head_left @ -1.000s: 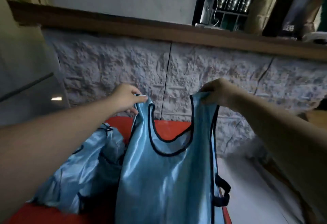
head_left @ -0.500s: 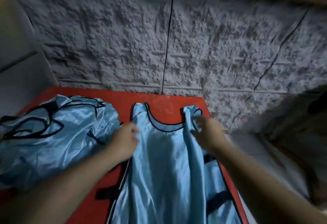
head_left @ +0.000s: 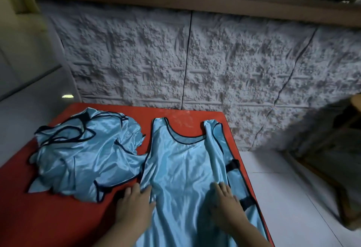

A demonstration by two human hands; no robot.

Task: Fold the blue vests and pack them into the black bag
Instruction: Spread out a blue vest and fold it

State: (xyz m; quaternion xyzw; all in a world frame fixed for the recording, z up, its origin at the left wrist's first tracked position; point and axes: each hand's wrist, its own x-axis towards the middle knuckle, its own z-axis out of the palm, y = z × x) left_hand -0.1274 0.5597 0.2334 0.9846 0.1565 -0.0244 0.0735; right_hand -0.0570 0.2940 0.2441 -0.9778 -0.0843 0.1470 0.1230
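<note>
Red table (head_left: 58, 217) carries a shiny light-blue vest (head_left: 183, 168) with dark trim, spread flat on its right half, neck hole at the far end. Left of it lies a crumpled heap of vests (head_left: 84, 153). Left hand (head_left: 134, 205) and right hand (head_left: 226, 205) press flat on the near cloth, fingers straight.

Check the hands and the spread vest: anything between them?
Nothing visible. The left hand and the right hand both lie flat on the spread vest on the red table. The black bag is not in view.
</note>
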